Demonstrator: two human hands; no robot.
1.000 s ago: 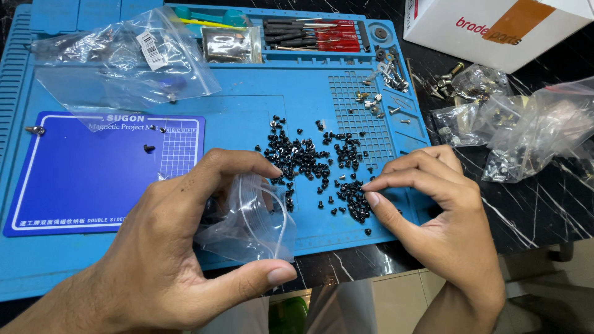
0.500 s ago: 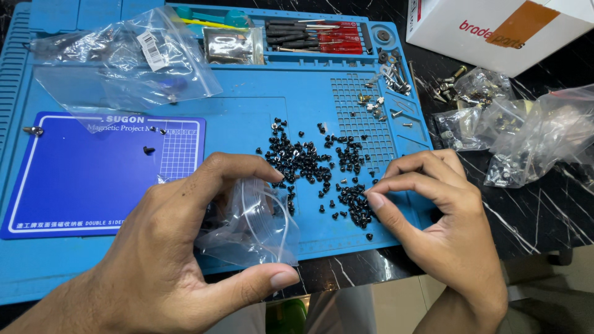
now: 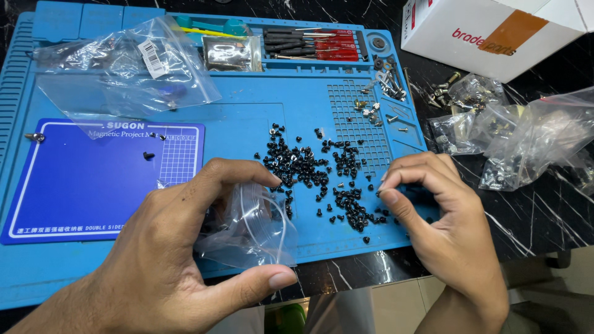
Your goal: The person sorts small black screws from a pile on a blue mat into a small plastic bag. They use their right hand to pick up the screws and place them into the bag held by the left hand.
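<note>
Your left hand (image 3: 167,247) holds the bag (image 3: 247,226) open, right hand (image 3: 445,229) fingers pinched narrow over the screws (image 3: 309,170); bagging underway, pinch accuracy needed next.

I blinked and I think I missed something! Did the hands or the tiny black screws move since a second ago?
Hardly. The right hand pulled its fingertips back a little from the black screws and pinched them together. The left hand still holds the small clear bag open in the same place. The screws, blue mat, other bags and white box stayed put.
</note>
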